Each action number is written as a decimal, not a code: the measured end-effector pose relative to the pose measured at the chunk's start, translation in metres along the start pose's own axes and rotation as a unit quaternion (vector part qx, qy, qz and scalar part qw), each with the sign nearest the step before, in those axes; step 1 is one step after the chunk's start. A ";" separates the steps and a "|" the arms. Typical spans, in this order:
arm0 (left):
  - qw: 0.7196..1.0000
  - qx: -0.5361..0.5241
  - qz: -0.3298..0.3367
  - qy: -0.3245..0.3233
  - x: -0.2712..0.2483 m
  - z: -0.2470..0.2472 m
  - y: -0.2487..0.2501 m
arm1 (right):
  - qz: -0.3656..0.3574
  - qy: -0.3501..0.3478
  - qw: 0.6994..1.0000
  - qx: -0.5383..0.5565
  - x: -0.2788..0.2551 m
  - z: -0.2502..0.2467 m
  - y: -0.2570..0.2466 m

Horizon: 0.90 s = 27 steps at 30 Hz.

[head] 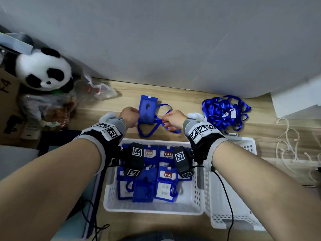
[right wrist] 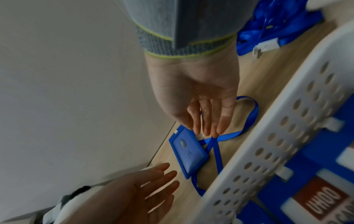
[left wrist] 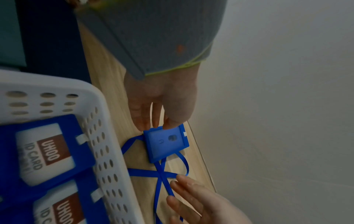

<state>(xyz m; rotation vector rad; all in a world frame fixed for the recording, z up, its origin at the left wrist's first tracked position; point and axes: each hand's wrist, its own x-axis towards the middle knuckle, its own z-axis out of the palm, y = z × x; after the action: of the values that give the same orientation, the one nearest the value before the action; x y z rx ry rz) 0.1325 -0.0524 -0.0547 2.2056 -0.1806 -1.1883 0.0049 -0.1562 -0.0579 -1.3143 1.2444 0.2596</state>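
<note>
Your left hand (head: 130,117) is open, its straight fingers (left wrist: 141,121) touching the left edge of the blue ID card holder (head: 146,110). Your right hand (head: 174,119) presses straight fingertips (right wrist: 207,130) on its flat ribbon lanyard (left wrist: 147,172). The rigid plastic rectangle lies flat near the back edge of the wood-grain counter (head: 191,101), with its long axis and white tab pointing at the wall.

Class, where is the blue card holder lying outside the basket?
Head view, centre: the blue card holder lies flat on the wooden table just beyond the white basket, between the left hand and the right hand.
</note>
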 end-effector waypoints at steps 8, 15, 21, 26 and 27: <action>0.999 0.035 -0.014 0.021 0.033 0.013 -0.009 | 0.018 -0.047 0.999 -0.001 0.022 0.008 -0.006; 0.995 -0.102 0.020 -0.008 0.023 0.014 -0.003 | 0.009 -0.045 0.999 0.018 0.018 0.006 0.000; 0.973 -0.212 0.092 -0.025 -0.008 -0.007 0.012 | -0.083 0.079 0.993 -0.001 0.009 -0.011 -0.005; 0.968 -0.216 0.111 -0.062 -0.032 -0.007 0.018 | -0.168 0.062 0.983 0.044 -0.016 -0.010 -0.011; 0.967 -0.215 0.117 -0.063 -0.038 -0.007 0.018 | -0.175 0.066 0.982 0.038 -0.025 -0.008 -0.013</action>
<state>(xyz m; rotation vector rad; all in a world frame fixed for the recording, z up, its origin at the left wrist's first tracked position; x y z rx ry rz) 0.1185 -0.0487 -0.0140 1.6839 -0.2071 -1.1133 0.0006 -0.1556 -0.0293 -1.4755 1.0967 -0.1250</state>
